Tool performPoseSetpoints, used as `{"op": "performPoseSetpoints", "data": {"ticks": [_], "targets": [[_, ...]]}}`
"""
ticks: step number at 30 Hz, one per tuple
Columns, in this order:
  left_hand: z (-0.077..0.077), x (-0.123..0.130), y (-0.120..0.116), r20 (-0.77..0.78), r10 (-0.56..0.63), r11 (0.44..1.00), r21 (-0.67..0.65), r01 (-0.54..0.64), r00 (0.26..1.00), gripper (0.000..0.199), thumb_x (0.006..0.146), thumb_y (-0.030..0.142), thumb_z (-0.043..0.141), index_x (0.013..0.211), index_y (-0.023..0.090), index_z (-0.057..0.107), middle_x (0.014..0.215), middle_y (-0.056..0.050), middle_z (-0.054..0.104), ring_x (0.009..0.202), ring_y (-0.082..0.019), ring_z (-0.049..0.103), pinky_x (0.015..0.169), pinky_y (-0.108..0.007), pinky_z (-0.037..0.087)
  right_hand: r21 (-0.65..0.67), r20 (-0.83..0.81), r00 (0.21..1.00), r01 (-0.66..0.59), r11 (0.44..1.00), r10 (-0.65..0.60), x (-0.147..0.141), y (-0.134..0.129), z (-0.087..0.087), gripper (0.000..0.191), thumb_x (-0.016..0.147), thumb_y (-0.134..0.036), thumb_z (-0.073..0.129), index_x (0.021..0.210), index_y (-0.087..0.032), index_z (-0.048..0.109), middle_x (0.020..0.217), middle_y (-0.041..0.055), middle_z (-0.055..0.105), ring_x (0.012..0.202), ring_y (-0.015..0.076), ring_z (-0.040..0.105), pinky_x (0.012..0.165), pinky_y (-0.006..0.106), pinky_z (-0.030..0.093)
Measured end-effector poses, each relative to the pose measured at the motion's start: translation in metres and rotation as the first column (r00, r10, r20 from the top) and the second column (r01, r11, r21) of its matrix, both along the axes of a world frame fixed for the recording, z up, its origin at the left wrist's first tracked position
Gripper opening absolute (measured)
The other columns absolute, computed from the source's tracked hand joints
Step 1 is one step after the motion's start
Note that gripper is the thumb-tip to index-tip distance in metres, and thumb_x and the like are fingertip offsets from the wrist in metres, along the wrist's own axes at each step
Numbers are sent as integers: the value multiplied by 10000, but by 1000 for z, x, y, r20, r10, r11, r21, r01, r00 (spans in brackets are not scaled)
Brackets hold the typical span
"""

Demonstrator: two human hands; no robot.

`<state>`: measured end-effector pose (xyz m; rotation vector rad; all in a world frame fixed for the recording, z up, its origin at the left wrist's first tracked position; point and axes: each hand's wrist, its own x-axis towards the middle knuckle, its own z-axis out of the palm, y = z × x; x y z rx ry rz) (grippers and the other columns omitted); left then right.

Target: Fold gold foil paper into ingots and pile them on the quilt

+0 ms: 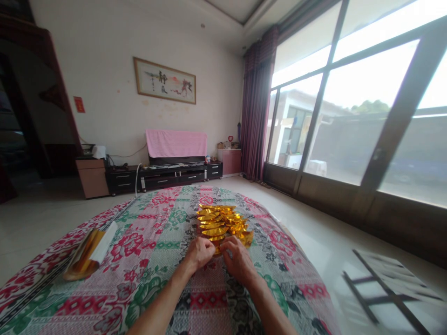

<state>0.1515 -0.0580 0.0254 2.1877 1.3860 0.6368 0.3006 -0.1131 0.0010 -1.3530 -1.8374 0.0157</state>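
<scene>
My left hand (199, 253) and my right hand (238, 259) meet at the near end of a group of gold foil ingots (214, 231) on the table. Fingers of both hands are closed at the two ends of one gold foil ingot (217, 251), which shows partly between them. The folded, boat-shaped ingots lie close together in rows just beyond my hands. One larger shiny piece (247, 238) sits right behind my right hand. My fingers hide part of the nearest ingots.
A curled stack of gold foil sheets (85, 253) with a white back lies at the left of the round table, on a flowered tablecloth (157, 284). A folding stool (394, 284) stands on the floor at right. Beyond are a low black cabinet (174, 177) and glass doors (352, 116).
</scene>
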Motion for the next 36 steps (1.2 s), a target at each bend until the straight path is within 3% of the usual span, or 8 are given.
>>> {"op": "performPoseSetpoints", "data": {"ticks": [4, 10, 17, 36], "targets": [[-6, -3, 2, 86, 35, 999, 22, -37, 996, 310, 747, 305, 452, 686, 136, 705, 665, -34, 692, 674, -134, 605, 598, -189, 368, 1, 81, 993, 91, 996, -91, 1, 0, 4, 175, 838, -193, 462, 785, -204, 629, 939, 42, 575, 902, 155, 519, 800, 279, 379], [-11, -8, 5, 104, 64, 998, 6, -65, 992, 312, 758, 330, 465, 674, 152, 708, 658, -34, 694, 673, -141, 613, 606, -196, 376, 19, 169, 964, 203, 979, -203, 0, -1, 16, 170, 811, -183, 496, 755, -234, 648, 1169, 22, 530, 1085, 195, 435, 902, 345, 299], [-12, -6, 4, 67, 52, 998, 16, -53, 996, 322, 770, 340, 457, 707, 165, 720, 688, -40, 702, 669, -136, 612, 597, -199, 362, 12, 181, 962, 206, 978, -205, 3, 4, 16, 152, 790, -194, 519, 738, -247, 652, 1173, 12, 541, 1162, 209, 379, 981, 405, 211], [-13, -4, 5, 10, 56, 998, 30, -57, 998, 359, 785, 361, 438, 689, 155, 716, 648, -38, 681, 628, -121, 578, 580, -212, 321, 5, 163, 970, 183, 983, -181, 4, 6, 8, 142, 726, -163, 539, 797, -243, 633, 1177, 24, 543, 1166, 220, 375, 987, 423, 191]]}}
